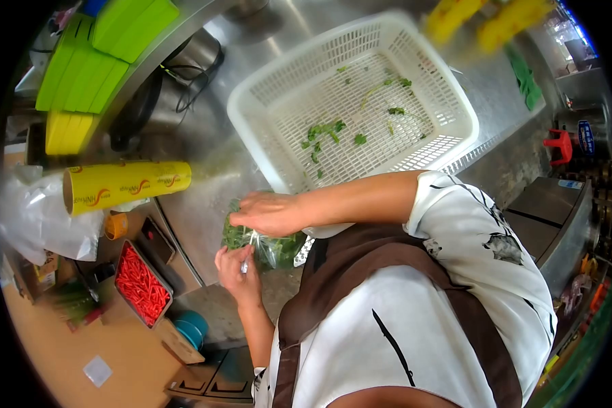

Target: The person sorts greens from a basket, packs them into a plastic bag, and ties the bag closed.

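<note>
A clear plastic bag of leafy greens [279, 250] lies in front of my body at the edge of the metal counter. My right hand [272, 212] reaches across from the right, its fingers closed on the upper part of the bag. Just below, my left hand [239, 266] pinches the plastic with thumb and fingers. The two hands are close together, and part of the bag is hidden beneath my right hand and forearm. Beyond them stands a white slotted basket [248, 102] with loose bits of green leaf [326, 129] on its bottom.
A yellow printed roll [128, 187] lies left of my hands, near crumpled clear plastic [44, 211]. Lower left is a tray of red chillies [141, 285] beside a teal bucket [192, 328]. Green containers [81, 64] are stacked upper left; a green cloth [522, 78] lies at right.
</note>
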Tool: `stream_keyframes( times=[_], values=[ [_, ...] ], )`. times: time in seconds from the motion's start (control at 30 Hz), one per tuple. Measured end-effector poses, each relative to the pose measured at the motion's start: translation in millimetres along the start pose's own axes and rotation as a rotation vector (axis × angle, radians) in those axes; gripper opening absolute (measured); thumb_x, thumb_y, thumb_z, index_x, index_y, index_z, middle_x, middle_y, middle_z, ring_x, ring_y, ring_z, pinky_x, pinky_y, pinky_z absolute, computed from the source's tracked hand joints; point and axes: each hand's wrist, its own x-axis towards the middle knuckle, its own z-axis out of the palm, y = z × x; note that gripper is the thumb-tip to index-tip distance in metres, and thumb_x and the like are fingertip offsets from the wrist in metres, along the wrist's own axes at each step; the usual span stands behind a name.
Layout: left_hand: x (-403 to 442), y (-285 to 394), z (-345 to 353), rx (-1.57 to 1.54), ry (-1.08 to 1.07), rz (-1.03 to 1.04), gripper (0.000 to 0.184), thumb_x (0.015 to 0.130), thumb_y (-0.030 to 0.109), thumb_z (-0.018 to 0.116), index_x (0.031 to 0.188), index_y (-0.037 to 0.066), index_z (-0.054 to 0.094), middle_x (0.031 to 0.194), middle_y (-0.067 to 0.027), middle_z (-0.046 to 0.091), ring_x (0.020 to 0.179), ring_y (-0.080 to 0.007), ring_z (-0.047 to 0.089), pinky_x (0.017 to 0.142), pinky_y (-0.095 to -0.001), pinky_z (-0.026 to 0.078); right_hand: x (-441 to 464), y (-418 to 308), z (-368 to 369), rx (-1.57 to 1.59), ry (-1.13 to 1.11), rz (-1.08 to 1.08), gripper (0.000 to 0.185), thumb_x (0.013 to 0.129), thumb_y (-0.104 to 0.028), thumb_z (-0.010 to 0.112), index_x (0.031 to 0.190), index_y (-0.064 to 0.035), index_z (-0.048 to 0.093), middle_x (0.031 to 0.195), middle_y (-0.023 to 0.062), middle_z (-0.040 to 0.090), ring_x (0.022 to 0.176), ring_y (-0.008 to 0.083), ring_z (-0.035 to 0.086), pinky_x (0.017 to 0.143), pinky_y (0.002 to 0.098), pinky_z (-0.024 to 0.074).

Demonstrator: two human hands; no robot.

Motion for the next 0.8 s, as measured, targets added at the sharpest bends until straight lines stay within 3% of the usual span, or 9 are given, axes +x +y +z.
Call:
stream_keyframes(
  times=[0.13,0.17,0.23,0.27,0.3,0.37,0.6,0.67,0.8],
  values=[
    [4,34,-13,-0.077,-0.092,-0.262,0.030,0.071,0.004,0.068,0.100,0.005,0.060,0.104,-0.0139,0.057,0.102,-0.0309,0.051,0.095,-0.0427,0.035,-41,-3,-66,-0.062,0.099,0.300,0.033,0.077,-0.011,0.059,0.108,-0.0031,0.053,0.098,0.0180,0.056,0.095,0.0343,0.052,0.084,0.0435,0.0409],
    [12,50,-19,-0.130,-0.013,-0.265,0.040,0.072,0.005,0.067,0.109,0.006,0.054,0.116,-0.0147,0.050,0.112,-0.0307,0.045,0.099,-0.0428,0.031,-72,15,-88,-0.026,0.333,0.228,0.033,0.077,-0.013,0.061,0.108,-0.0025,0.054,0.105,0.0179,0.055,0.099,0.0349,0.052,0.085,0.0414,0.0424],
    [23,64,-21,-0.183,0.076,-0.273,0.050,0.072,0.007,0.065,0.119,0.006,0.049,0.127,-0.0154,0.043,0.121,-0.0305,0.039,0.103,-0.0430,0.027,-124,33,-147,-0.110,0.318,0.897,0.036,0.077,-0.013,0.063,0.108,0.0013,0.053,0.110,0.0175,0.053,0.098,0.0342,0.055,0.084,0.0384,0.0451],
    [26,66,-20,-0.278,0.147,-0.219,0.054,0.073,0.007,0.064,0.123,0.005,0.044,0.133,-0.0154,0.036,0.125,-0.0296,0.035,0.105,-0.0424,0.024,-174,77,-149,-0.557,0.322,0.808,0.038,0.075,-0.013,0.065,0.108,0.0010,0.053,0.112,0.0189,0.051,0.098,0.0352,0.055,0.083,0.0408,0.0458],
    [30,69,-19,-0.372,0.213,-0.163,0.059,0.073,0.007,0.063,0.128,0.005,0.040,0.139,-0.0155,0.029,0.129,-0.0288,0.030,0.107,-0.0418,0.021,-186,70,-172,-0.560,0.202,1.063,0.038,0.072,-0.012,0.066,0.105,0.0019,0.053,0.114,0.0210,0.050,0.097,0.0371,0.055,0.083,0.0424,0.0458],
    [51,87,-10,-0.245,0.256,-0.150,0.051,0.075,0.006,0.061,0.123,0.003,0.045,0.134,-0.0162,0.037,0.124,-0.0293,0.036,0.104,-0.0415,0.025,-223,93,-174,-0.571,0.122,1.243,0.038,0.072,-0.010,0.065,0.105,0.0017,0.052,0.109,0.0234,0.052,0.093,0.0383,0.056,0.082,0.0432,0.0455],
    [123,130,69,-0.097,-0.315,-0.075,0.046,0.077,0.010,0.062,0.120,0.000,0.048,0.127,-0.0223,0.043,0.119,-0.0348,0.042,0.099,-0.0397,0.035,-241,145,-190,-0.544,-0.209,0.977,0.031,0.075,-0.003,0.051,0.106,0.0004,0.050,0.094,0.0224,0.056,0.087,0.0384,0.059,0.077,0.0430,0.0481],
    [132,129,99,0.034,-0.470,-0.025,0.058,0.076,0.018,0.066,0.126,0.000,0.041,0.132,-0.0220,0.038,0.121,-0.0377,0.040,0.097,-0.0401,0.038,-226,145,-202,-0.655,0.204,0.973,0.033,0.077,-0.002,0.048,0.110,-0.0005,0.050,0.096,0.0227,0.056,0.088,0.0389,0.059,0.078,0.0429,0.0477],
    [143,127,157,0.344,-0.640,-0.149,0.073,0.074,0.025,0.070,0.132,0.000,0.033,0.133,-0.0224,0.035,0.118,-0.0404,0.041,0.094,-0.0397,0.041,-223,164,-207,-0.560,0.224,0.954,0.032,0.079,-0.002,0.046,0.111,-0.0007,0.051,0.100,0.0228,0.055,0.090,0.0388,0.058,0.080,0.0433,0.0470]
  ],
)
